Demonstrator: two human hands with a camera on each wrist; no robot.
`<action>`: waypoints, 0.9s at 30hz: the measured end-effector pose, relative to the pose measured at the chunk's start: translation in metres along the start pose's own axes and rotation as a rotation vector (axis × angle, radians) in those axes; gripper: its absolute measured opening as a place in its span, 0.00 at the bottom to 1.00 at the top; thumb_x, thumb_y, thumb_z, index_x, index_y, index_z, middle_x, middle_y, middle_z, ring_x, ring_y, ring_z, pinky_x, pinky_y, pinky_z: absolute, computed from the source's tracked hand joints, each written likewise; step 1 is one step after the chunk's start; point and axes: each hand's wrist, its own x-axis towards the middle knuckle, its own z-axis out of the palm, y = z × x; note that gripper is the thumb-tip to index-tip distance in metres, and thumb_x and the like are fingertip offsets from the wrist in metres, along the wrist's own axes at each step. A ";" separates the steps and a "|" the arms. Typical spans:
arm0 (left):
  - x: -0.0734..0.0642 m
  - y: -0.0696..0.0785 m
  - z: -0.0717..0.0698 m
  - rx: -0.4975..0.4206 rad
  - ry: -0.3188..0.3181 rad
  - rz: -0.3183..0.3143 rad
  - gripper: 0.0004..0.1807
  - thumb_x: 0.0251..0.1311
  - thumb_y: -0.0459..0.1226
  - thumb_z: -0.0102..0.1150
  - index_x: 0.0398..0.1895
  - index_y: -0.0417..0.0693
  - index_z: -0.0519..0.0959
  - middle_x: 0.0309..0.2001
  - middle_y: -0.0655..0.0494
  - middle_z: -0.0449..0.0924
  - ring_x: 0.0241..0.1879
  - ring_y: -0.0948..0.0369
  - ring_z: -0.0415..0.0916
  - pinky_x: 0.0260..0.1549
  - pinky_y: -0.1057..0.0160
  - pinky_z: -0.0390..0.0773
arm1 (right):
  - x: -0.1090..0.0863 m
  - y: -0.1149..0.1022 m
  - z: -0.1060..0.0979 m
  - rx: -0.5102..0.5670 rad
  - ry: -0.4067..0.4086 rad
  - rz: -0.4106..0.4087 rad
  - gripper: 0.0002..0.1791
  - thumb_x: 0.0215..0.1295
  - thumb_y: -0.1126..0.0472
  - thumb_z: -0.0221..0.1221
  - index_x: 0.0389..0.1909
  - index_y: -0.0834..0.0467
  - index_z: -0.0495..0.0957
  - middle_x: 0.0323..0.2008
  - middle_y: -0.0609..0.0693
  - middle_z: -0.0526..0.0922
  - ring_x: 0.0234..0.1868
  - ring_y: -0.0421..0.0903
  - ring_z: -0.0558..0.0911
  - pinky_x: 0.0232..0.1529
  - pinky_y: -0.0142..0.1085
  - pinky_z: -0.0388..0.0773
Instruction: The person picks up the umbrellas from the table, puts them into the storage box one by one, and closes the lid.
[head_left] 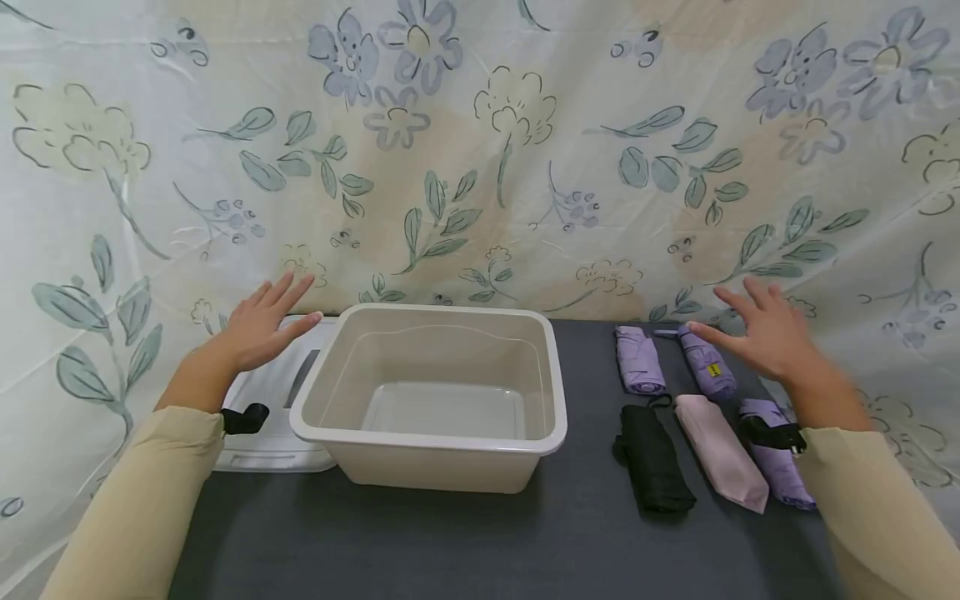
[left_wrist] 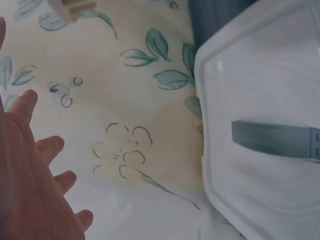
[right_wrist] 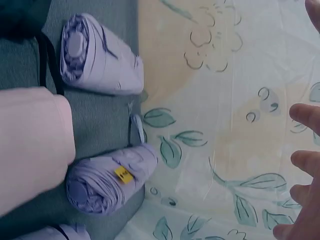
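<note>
My left hand, fingers spread, hovers over a white lid with a grey handle. To its right stands a beige plastic bin with nothing inside. On the right, my right hand is held up with fingers spread, above several folded umbrellas. They are a lilac one at the back, another lilac one with a yellow tag, a black one, a pale pink one and a third lilac one, partly behind the right wrist strap. Neither hand holds anything.
A dark grey tabletop lies under everything. Floral cloth hangs right behind the table and along its sides. The bin's left side overlaps the lid in the head view.
</note>
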 end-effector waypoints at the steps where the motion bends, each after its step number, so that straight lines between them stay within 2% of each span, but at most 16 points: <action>1: -0.001 0.000 0.001 -0.017 0.008 0.010 0.45 0.73 0.66 0.38 0.84 0.63 0.37 0.84 0.40 0.31 0.79 0.28 0.31 0.69 0.21 0.35 | -0.002 -0.002 0.001 0.011 0.003 -0.004 0.53 0.68 0.27 0.52 0.82 0.56 0.49 0.80 0.72 0.38 0.77 0.79 0.36 0.66 0.81 0.40; 7: -0.008 0.002 0.009 -0.145 0.068 0.089 0.41 0.77 0.57 0.40 0.85 0.57 0.42 0.83 0.38 0.35 0.80 0.30 0.34 0.70 0.22 0.39 | -0.012 -0.013 0.006 0.151 -0.008 -0.021 0.50 0.71 0.33 0.52 0.82 0.59 0.49 0.81 0.71 0.34 0.78 0.77 0.32 0.65 0.82 0.40; 11: -0.014 0.001 0.015 -0.231 0.099 0.121 0.38 0.78 0.54 0.40 0.85 0.57 0.42 0.84 0.40 0.34 0.80 0.31 0.35 0.68 0.20 0.40 | -0.019 -0.022 0.009 0.222 -0.002 -0.045 0.47 0.72 0.36 0.53 0.82 0.58 0.50 0.81 0.69 0.34 0.79 0.75 0.31 0.65 0.82 0.38; 15: -0.022 0.003 0.020 -0.284 0.114 0.127 0.38 0.79 0.52 0.41 0.85 0.58 0.41 0.84 0.41 0.34 0.81 0.33 0.35 0.68 0.20 0.40 | -0.027 -0.030 0.015 0.267 0.032 -0.078 0.44 0.74 0.39 0.54 0.81 0.57 0.53 0.82 0.67 0.36 0.80 0.73 0.30 0.65 0.83 0.37; 20: -0.033 0.009 0.024 -0.308 0.154 0.122 0.39 0.77 0.52 0.46 0.84 0.55 0.45 0.83 0.40 0.40 0.81 0.35 0.38 0.69 0.21 0.44 | -0.038 -0.037 0.023 0.326 0.077 -0.113 0.40 0.75 0.43 0.55 0.81 0.54 0.55 0.83 0.63 0.38 0.81 0.71 0.34 0.64 0.83 0.39; 27: -0.043 0.015 0.033 -0.376 0.209 0.112 0.38 0.76 0.50 0.50 0.83 0.49 0.51 0.81 0.37 0.51 0.78 0.33 0.51 0.67 0.24 0.58 | -0.052 -0.050 0.036 0.387 0.135 -0.121 0.36 0.75 0.46 0.54 0.80 0.52 0.59 0.83 0.62 0.45 0.80 0.72 0.45 0.66 0.81 0.43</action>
